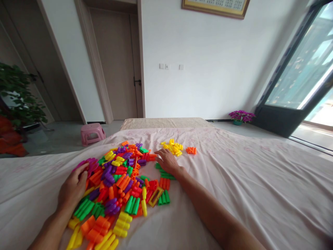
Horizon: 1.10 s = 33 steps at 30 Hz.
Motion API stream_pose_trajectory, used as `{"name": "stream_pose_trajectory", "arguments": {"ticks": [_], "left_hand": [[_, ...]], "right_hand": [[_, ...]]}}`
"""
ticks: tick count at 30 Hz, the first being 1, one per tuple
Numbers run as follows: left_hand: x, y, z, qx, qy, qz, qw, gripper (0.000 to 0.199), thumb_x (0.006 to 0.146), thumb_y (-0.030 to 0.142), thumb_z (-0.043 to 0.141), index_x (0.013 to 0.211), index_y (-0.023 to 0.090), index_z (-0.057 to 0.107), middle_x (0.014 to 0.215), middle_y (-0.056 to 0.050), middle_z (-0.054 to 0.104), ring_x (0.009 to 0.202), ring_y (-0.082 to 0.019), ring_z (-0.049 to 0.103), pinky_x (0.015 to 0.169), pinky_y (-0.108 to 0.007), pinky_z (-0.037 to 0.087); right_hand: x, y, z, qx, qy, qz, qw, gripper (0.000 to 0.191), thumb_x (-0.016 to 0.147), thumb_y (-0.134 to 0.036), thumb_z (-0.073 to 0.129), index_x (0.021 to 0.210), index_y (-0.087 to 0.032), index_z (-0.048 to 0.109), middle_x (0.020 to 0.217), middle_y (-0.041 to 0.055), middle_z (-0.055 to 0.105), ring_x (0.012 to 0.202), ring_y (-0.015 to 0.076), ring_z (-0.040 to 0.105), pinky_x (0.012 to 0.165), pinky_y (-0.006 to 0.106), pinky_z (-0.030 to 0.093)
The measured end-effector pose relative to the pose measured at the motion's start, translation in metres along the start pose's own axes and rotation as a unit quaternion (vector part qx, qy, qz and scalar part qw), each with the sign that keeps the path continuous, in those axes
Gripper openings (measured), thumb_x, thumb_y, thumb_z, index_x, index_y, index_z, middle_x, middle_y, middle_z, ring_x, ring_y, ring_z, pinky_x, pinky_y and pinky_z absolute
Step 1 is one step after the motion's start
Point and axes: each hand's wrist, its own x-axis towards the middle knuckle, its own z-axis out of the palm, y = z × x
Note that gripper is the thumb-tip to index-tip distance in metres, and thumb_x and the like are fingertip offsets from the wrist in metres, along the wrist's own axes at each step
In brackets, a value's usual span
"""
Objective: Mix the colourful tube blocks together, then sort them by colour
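A heap of plastic building pieces [111, 178] in orange, purple, green, red and yellow lies on the cloth in front of me. My left hand [73, 185] is at the heap's left edge, thumb apart from the fingers. Its fingertips reach magenta pieces [91, 166]; whether they press on them is hard to see. On the heap's far right side, my right hand [168, 161] is palm down with fingers stretched out. Red pieces [151, 157] lie by its fingertips and green pieces [164, 173] under the wrist. Just beyond it is a small yellow pile [174, 147].
A small orange group [191, 150] lies right of the yellow pile. The creased pale cloth [247, 187] covers the surface. A pink stool [92, 133] stands on the floor at left, near a leafy plant [18, 93]. Magenta flowers [241, 116] stand by the glass door.
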Motion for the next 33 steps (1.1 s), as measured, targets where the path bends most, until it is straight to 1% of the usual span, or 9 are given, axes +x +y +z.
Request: {"name": "stream_pose_trajectory", "arguments": {"ticks": [3, 5, 8, 12, 17, 21, 27, 30, 33], "left_hand": [[0.000, 0.002, -0.001, -0.004, 0.003, 0.001, 1.000, 0.050, 0.097, 0.044, 0.037, 0.135, 0.022, 0.059, 0.137, -0.011, 0.062, 0.122, -0.033, 0.059, 0.102, -0.046, 0.046], [0.000, 0.002, -0.001, -0.005, 0.003, 0.001, 1.000, 0.049, 0.097, 0.043, 0.037, 0.135, 0.021, 0.059, 0.137, -0.011, 0.062, 0.123, -0.032, 0.059, 0.103, -0.046, 0.046], [0.000, 0.003, -0.002, -0.003, 0.001, -0.003, 1.000, 0.050, 0.097, 0.043, 0.037, 0.136, 0.021, 0.059, 0.138, -0.011, 0.061, 0.124, -0.032, 0.058, 0.104, -0.045, 0.045], [0.000, 0.002, -0.002, -0.006, 0.000, -0.001, 1.000, 0.050, 0.097, 0.044, 0.036, 0.136, 0.021, 0.058, 0.138, -0.011, 0.061, 0.123, -0.032, 0.058, 0.103, -0.046, 0.046], [-0.001, 0.005, -0.003, 0.000, -0.004, -0.011, 1.000, 0.051, 0.097, 0.045, 0.035, 0.137, 0.022, 0.058, 0.137, -0.011, 0.062, 0.122, -0.032, 0.059, 0.102, -0.045, 0.046], [-0.001, 0.007, -0.003, -0.001, -0.005, -0.011, 1.000, 0.052, 0.097, 0.046, 0.034, 0.137, 0.022, 0.057, 0.138, -0.011, 0.061, 0.123, -0.031, 0.058, 0.103, -0.044, 0.046], [-0.002, 0.006, -0.002, -0.007, -0.003, -0.006, 1.000, 0.052, 0.097, 0.046, 0.034, 0.136, 0.021, 0.058, 0.140, -0.010, 0.060, 0.126, -0.030, 0.057, 0.105, -0.043, 0.044], [-0.003, 0.005, -0.002, -0.012, 0.001, 0.007, 1.000, 0.051, 0.097, 0.045, 0.034, 0.135, 0.021, 0.058, 0.141, -0.010, 0.059, 0.128, -0.030, 0.055, 0.106, -0.043, 0.043], [-0.003, 0.004, -0.003, -0.016, 0.004, 0.010, 1.000, 0.050, 0.097, 0.044, 0.035, 0.135, 0.021, 0.058, 0.140, -0.010, 0.059, 0.127, -0.030, 0.056, 0.106, -0.043, 0.044]], "right_hand": [[0.000, 0.001, 0.005, -0.010, -0.011, -0.025, 1.000, 0.043, 0.097, -0.033, 0.055, 0.139, -0.021, 0.055, 0.139, 0.0106, 0.057, 0.125, 0.0248, 0.050, 0.106, 0.039, 0.038], [0.001, 0.002, 0.009, -0.007, -0.037, -0.043, 0.998, 0.046, 0.096, -0.030, 0.056, 0.140, -0.021, 0.053, 0.141, 0.0111, 0.056, 0.127, 0.0250, 0.049, 0.108, 0.040, 0.037], [0.003, 0.003, 0.012, 0.016, -0.063, -0.047, 0.997, 0.037, 0.095, -0.025, 0.055, 0.131, -0.020, 0.060, 0.126, 0.0098, 0.066, 0.117, 0.0220, 0.057, 0.102, 0.035, 0.040], [0.003, -0.002, 0.009, 0.021, -0.057, -0.001, 0.998, 0.021, 0.093, -0.025, 0.059, 0.110, -0.018, 0.068, 0.105, 0.0080, 0.071, 0.102, 0.0199, 0.062, 0.091, 0.030, 0.043], [0.002, -0.010, 0.005, 0.026, -0.058, -0.001, 0.998, 0.024, 0.092, -0.021, 0.058, 0.115, -0.020, 0.067, 0.107, 0.0077, 0.073, 0.105, 0.0208, 0.062, 0.092, 0.030, 0.042], [0.003, -0.016, 0.005, 0.036, -0.055, -0.001, 0.998, 0.024, 0.089, -0.019, 0.061, 0.111, -0.021, 0.068, 0.105, 0.0061, 0.072, 0.101, 0.0207, 0.062, 0.089, 0.030, 0.044], [0.001, -0.013, 0.006, 0.071, 0.002, 0.022, 0.997, 0.031, 0.084, -0.017, 0.064, 0.114, -0.021, 0.066, 0.109, 0.0064, 0.069, 0.099, 0.0192, 0.062, 0.088, 0.029, 0.046], [0.003, 0.002, -0.001, 0.096, 0.073, 0.086, 0.989, 0.030, 0.086, -0.018, 0.061, 0.115, -0.022, 0.066, 0.110, 0.0067, 0.068, 0.090, 0.0178, 0.064, 0.085, 0.030, 0.050], [0.003, 0.026, -0.011, 0.105, 0.169, 0.154, 0.968, 0.031, 0.085, -0.019, 0.059, 0.115, -0.021, 0.066, 0.111, 0.0076, 0.069, 0.089, 0.0192, 0.065, 0.086, 0.034, 0.051]]}}
